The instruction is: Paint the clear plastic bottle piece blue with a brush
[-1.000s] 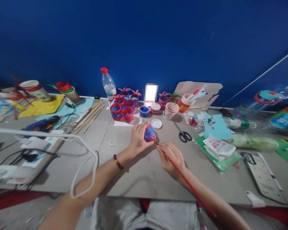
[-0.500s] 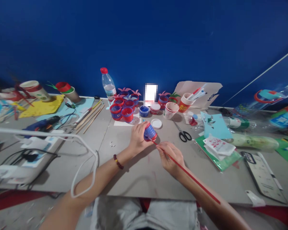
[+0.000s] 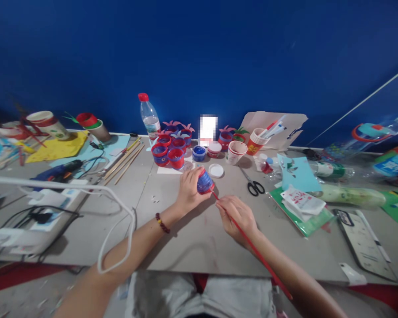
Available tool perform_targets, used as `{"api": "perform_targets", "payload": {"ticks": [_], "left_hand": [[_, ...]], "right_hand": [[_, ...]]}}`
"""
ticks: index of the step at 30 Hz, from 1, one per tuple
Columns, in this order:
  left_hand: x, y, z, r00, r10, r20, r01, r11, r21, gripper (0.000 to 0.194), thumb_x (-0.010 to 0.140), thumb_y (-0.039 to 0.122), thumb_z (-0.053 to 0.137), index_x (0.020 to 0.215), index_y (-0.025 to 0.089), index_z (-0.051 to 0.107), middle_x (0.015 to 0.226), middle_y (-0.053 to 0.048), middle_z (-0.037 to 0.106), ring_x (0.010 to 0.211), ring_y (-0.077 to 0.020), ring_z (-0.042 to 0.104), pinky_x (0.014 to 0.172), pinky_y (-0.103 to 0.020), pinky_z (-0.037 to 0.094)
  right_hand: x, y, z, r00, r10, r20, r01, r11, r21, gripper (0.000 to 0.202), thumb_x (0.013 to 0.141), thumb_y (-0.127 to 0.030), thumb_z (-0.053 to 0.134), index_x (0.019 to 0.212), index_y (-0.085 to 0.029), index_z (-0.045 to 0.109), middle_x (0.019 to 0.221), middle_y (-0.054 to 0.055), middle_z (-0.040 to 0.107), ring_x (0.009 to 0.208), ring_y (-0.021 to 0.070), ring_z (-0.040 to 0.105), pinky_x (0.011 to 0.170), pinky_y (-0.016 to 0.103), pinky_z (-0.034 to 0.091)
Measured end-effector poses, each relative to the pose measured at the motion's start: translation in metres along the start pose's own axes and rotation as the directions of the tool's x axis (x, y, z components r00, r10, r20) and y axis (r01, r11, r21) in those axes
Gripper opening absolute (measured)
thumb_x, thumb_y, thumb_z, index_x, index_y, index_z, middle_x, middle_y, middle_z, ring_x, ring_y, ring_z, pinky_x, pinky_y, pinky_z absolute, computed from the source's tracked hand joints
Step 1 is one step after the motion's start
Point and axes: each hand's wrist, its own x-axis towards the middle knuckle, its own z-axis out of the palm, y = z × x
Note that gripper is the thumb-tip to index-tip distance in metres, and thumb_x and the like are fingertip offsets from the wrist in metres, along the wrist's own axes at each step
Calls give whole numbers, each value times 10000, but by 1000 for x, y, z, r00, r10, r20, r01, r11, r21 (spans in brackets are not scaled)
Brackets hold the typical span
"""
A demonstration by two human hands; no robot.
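Note:
A small blue cup with red rims (image 3: 204,182) is tilted on its side above the table, and my left hand (image 3: 189,190) is closed around it. My right hand (image 3: 238,217) pinches a long red paintbrush (image 3: 261,256) near its front end. The brush tip meets the cup's lower right edge, while the handle runs back along my right forearm. Behind my hands stand an open jar of blue paint (image 3: 199,153), a closed jar with a white lid (image 3: 214,149) and a loose white lid (image 3: 216,171). Several red and blue cups (image 3: 175,157) are grouped to their left.
Black-handled scissors (image 3: 255,187) and a paper cup (image 3: 236,153) lie and stand to the right. A water bottle (image 3: 150,119) rises at the back. Wooden sticks (image 3: 124,164), a power strip (image 3: 58,221) and a white cable (image 3: 131,221) occupy the left; a phone (image 3: 363,243) lies right.
The cup has turned slightly in my left hand and shifted a little left. The brush handle's rear end has swung down and left.

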Motion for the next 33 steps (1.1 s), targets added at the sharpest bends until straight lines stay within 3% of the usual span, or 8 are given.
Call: {"api": "perform_targets", "payload": {"ticks": [7, 19, 33], "left_hand": [[0, -1, -1, 999, 12, 30, -11, 1000, -20, 764, 740, 431, 781, 1384, 179, 456, 1395, -172, 579, 1291, -360, 524, 1100, -525, 368], [1, 0, -5, 1000, -1, 29, 2, 1000, -12, 728, 747, 386, 774, 1369, 171, 464, 1348, -167, 613, 1243, -343, 561, 1067, -501, 391], [3, 1, -2, 1000, -9, -16, 10, 1000, 20, 753, 709, 309, 795, 1371, 194, 457, 1329, -159, 624, 1233, -349, 573, 1059, -516, 409]], "right_hand": [[0, -11, 6, 999, 21, 31, -24, 995, 101, 196, 903, -60, 542, 1008, -213, 603, 808, 64, 724, 746, 185, 701, 712, 306, 599], [1, -8, 3, 997, 73, -20, -68, 982, 178, 196, 897, -42, 565, 1008, -194, 618, 819, 71, 717, 763, 181, 686, 719, 298, 582], [7, -2, -3, 990, 126, -65, -124, 992, 33, 182, 907, -65, 553, 960, -227, 616, 768, 43, 701, 711, 182, 676, 672, 288, 566]]}}
